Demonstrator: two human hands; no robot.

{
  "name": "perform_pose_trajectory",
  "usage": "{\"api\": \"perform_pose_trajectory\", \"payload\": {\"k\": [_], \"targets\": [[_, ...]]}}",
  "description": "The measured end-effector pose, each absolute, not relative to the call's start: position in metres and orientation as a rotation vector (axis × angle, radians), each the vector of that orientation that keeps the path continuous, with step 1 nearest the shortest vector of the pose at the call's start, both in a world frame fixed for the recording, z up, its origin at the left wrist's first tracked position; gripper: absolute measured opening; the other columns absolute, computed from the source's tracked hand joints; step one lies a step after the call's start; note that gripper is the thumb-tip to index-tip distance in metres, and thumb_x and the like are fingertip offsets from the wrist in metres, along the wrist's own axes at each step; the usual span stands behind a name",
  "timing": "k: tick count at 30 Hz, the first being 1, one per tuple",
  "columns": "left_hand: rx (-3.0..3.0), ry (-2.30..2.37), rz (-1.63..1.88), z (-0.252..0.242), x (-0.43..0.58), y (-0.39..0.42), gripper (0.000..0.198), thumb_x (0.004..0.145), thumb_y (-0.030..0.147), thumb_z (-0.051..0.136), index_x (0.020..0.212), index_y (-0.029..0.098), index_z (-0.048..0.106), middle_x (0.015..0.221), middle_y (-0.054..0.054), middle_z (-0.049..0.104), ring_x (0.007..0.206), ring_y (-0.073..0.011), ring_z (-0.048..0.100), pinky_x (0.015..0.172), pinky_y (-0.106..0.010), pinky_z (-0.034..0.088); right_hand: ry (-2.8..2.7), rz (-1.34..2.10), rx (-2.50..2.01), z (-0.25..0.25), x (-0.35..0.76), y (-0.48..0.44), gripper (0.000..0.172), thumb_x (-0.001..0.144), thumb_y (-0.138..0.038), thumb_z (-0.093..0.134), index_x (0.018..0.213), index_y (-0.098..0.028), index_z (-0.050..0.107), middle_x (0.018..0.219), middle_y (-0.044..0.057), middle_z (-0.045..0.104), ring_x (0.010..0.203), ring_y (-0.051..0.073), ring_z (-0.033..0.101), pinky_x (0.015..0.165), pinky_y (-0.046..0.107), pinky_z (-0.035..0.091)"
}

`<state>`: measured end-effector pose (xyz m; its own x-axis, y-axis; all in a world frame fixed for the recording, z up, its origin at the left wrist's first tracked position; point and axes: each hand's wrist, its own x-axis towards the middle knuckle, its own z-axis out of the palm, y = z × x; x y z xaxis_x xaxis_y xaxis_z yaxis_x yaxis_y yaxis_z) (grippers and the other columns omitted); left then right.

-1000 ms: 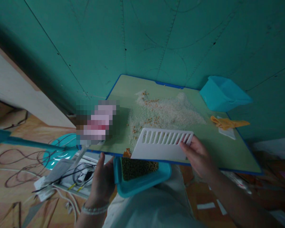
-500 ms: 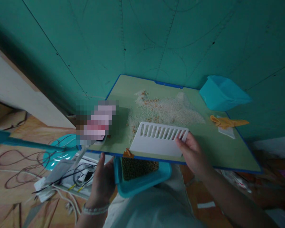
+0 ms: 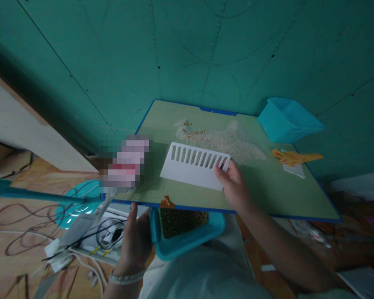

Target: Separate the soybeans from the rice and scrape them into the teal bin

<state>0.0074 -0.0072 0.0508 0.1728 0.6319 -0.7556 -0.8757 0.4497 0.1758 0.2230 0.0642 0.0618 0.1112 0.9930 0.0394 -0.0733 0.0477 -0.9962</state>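
My right hand (image 3: 232, 178) is closed on the right end of a white slotted plate (image 3: 190, 172), which is over the green board (image 3: 152, 193). Just beyond the plate lies a spread of pale grains (image 3: 239, 143) with some orange-brown grains (image 3: 195, 133) at its left. Below the board's front edge, my left hand (image 3: 137, 236) is at the left side of a teal container (image 3: 187, 246) that holds dark and tan grains. Its thumb points up and is apart from the fingers, which are partly hidden behind the container.
A teal open box (image 3: 286, 120) stands at the board's back right, near an orange cloth (image 3: 294, 158) on a white piece. A blurred pink object (image 3: 127, 164) is at the left edge. Cables (image 3: 109, 232) and a teal round object (image 3: 68, 211) lie on the floor. A green wall rises behind.
My right hand has moved the white plate left and away from the board's front edge, towards the grains. My left hand and the teal container have hardly moved.
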Motion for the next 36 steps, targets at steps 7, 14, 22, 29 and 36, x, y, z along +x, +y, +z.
{"api": "perform_pose_trajectory", "payload": {"k": [7,14,22,29,36], "targets": [[-0.311,0.836,1.09,0.046,0.008,-0.012,0.05,0.087,0.044,0.031,0.1,0.012,0.066,0.081,-0.012,0.07,0.084,-0.0289,0.065,0.086,-0.043,0.045,-0.959,1.073,-1.088,0.08,0.253,0.076,0.026,0.073,-0.029,0.065,0.097,-0.027,0.055,0.1,0.002,0.064,0.09,0.02,0.061,0.084,0.039,0.046],[-0.045,0.729,1.048,0.034,0.015,-0.014,0.043,0.077,0.049,0.053,0.097,0.013,0.068,0.093,-0.011,0.069,0.09,-0.0285,0.063,0.088,-0.038,0.044,-0.887,1.053,-1.235,0.085,0.297,0.061,0.033,0.065,-0.029,0.071,0.096,-0.026,0.059,0.104,0.004,0.065,0.105,0.025,0.057,0.094,0.044,0.04],[-0.095,0.753,1.073,0.044,0.023,-0.011,0.054,0.091,0.041,0.023,0.098,0.009,0.066,0.087,-0.012,0.07,0.088,-0.025,0.064,0.087,-0.036,0.045,-0.888,1.088,-1.248,0.076,0.297,0.048,0.035,0.069,-0.032,0.07,0.101,-0.027,0.058,0.11,0.004,0.065,0.101,0.025,0.059,0.082,0.039,0.047],[-0.084,0.81,1.066,0.045,0.023,-0.012,0.057,0.09,0.041,0.021,0.089,0.01,0.068,0.082,-0.013,0.07,0.086,-0.0261,0.065,0.088,-0.039,0.045,-0.959,1.154,-1.232,0.073,0.292,0.048,0.033,0.072,-0.031,0.068,0.102,-0.027,0.057,0.106,0.003,0.067,0.098,0.024,0.061,0.077,0.036,0.048],[0.03,0.731,1.065,0.04,0.019,-0.013,0.045,0.088,0.043,0.036,0.101,0.012,0.066,0.091,-0.011,0.07,0.094,-0.0257,0.062,0.089,-0.035,0.044,-0.983,1.086,-1.262,0.073,0.297,0.05,0.033,0.072,-0.033,0.067,0.101,-0.027,0.056,0.107,0.004,0.066,0.104,0.026,0.058,0.083,0.04,0.047]]}}
